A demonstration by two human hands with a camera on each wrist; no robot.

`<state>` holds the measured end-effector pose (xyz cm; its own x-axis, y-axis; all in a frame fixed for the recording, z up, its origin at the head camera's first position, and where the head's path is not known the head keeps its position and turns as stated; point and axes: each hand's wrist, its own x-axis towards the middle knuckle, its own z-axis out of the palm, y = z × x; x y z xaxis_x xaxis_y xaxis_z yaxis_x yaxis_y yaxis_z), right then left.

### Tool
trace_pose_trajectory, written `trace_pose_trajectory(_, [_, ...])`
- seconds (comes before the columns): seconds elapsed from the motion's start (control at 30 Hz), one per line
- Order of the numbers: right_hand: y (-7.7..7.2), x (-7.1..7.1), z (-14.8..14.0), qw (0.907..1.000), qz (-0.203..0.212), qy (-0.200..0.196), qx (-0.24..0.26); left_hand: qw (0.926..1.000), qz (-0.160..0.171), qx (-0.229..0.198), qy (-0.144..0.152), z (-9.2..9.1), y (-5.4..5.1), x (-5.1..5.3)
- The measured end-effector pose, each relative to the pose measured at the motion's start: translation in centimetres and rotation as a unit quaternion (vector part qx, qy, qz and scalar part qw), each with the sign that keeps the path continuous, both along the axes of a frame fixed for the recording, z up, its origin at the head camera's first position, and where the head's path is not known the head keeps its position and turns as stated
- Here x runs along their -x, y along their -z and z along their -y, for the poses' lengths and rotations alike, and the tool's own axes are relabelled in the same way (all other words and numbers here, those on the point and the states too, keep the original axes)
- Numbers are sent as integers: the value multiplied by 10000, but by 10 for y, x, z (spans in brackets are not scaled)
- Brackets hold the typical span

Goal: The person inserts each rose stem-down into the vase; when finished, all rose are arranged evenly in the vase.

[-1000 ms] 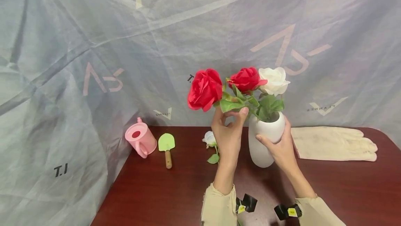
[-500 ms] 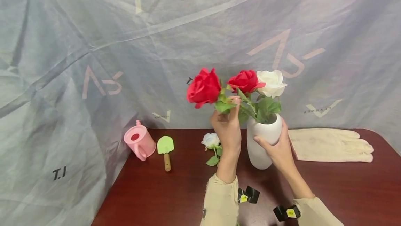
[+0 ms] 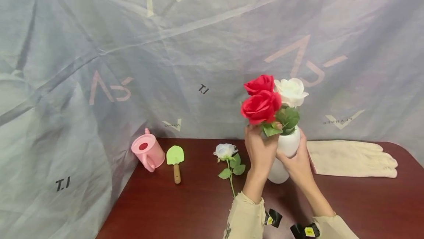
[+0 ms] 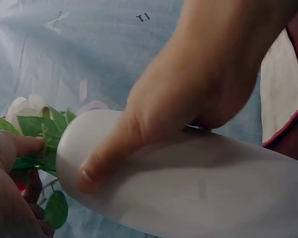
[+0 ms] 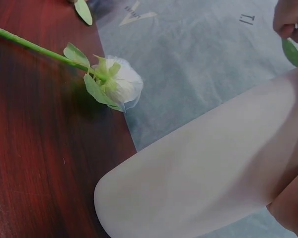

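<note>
In the head view a white vase (image 3: 289, 144) stands tilted on the table, gripped near its neck by my right hand (image 3: 299, 161). My left hand (image 3: 261, 150), at the vase's mouth, pinches the leafy stem just under the front red rose (image 3: 261, 107). Another red rose (image 3: 260, 84) shows behind it, and a white rose (image 3: 291, 91) rises from the vase on the right. The left wrist view shows the right thumb across the vase (image 4: 188, 183) and left fingers among green leaves (image 4: 56, 208). The lower stems are hidden.
A pale blue-white rose (image 3: 226, 151) lies left of the hands. Farther left are a green trowel (image 3: 175, 155) and a pink watering can (image 3: 154, 150). Cream gloves (image 3: 351, 158) lie at the right. Grey cloth (image 3: 198, 62) hangs behind the table.
My left hand has moved right to the vase mouth, bringing its red rose in front of the other red one. The pale rose on the table is more visible. My right hand keeps its grip.
</note>
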<state>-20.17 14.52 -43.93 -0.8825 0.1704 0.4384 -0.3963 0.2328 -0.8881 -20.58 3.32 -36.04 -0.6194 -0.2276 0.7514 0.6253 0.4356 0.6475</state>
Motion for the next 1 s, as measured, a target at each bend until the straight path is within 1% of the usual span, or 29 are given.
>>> trace_pose_trajectory(0.03, [0, 0, 0, 10000, 11, 23, -47, 10000, 22, -12, 32, 0, 0, 0])
trace_pose_trajectory(0.1, [1, 0, 0, 9999, 23, 64, -101, 9997, 61, -67, 225, -1, 0, 1])
trace_pose_trajectory(0.2, [2, -1, -1, 9998, 28, 117, -175, 9969, 357, -349, 605, -4, 2, -1])
trace_pose_trajectory(0.23, [2, -1, -2, 9997, 25, 118, -195, 9947, 553, -517, 696, -4, 3, -4])
trace_pose_trajectory(0.3, [2, -1, -1, 9998, 27, 61, -193, 9891, 819, -883, 849, -4, 6, -11])
trace_pose_trajectory(0.33, [2, -1, -1, 9998, 37, 41, -178, 9859, 903, -1073, 910, -2, 8, -16])
trace_pose_trajectory(0.37, [1, -1, -1, 9999, 49, 18, -120, 9831, 882, -1263, 990, 0, 10, -21])
trace_pose_trajectory(0.43, [-2, -2, 2, 10000, 56, -22, -12, 9785, 841, -1578, 1023, 9, 17, -32])
trace_pose_trajectory(0.5, [-8, -5, 5, 9999, 95, -49, 93, 9753, 715, -1800, 1057, 22, 25, -42])
trace_pose_trajectory(0.53, [-12, -7, 7, 9998, 113, -56, 138, 9736, 726, -1894, 1044, 30, 31, -47])
trace_pose_trajectory(0.57, [-16, -10, 8, 9998, 136, -48, 140, 9719, 774, -1978, 1014, 38, 37, -52])
trace_pose_trajectory(0.63, [-24, -15, 11, 9997, 208, -13, 93, 9711, 1053, -1979, 816, 57, 53, -59])
trace_pose_trajectory(0.67, [-27, -17, 12, 9996, 263, 10, 64, 9717, 1258, -1898, 628, 66, 62, -61])
trace_pose_trajectory(0.7, [-29, -19, 13, 9996, 294, 30, 35, 9712, 1531, -1773, 424, 75, 72, -63])
trace_pose_trajectory(0.73, [-31, -20, 14, 9995, 311, 49, 5, 9705, 1806, -1581, 211, 83, 82, -64])
trace_pose_trajectory(0.77, [-32, -20, 14, 9995, 326, 54, -7, 9681, 2111, -1347, 21, 91, 93, -65])
trace_pose_trajectory(0.8, [-33, -21, 14, 9994, 334, 46, 5, 9641, 2425, -1072, -145, 97, 104, -65])
trace_pose_trajectory(0.83, [-34, -21, 14, 9995, 325, 39, 9, 9580, 2739, -796, -287, 103, 115, -65])
trace_pose_trajectory(0.9, [-33, -21, 14, 9995, 319, 39, 23, 9437, 3264, -196, -492, 111, 134, -65])
trace_pose_trajectory(0.97, [-32, -21, 14, 9995, 318, 52, 38, 9326, 3552, 194, -607, 116, 149, -63])
trace_pose_trajectory(1.0, [-31, -21, 13, 9995, 320, 71, 31, 9290, 3626, 323, -667, 117, 155, -62])
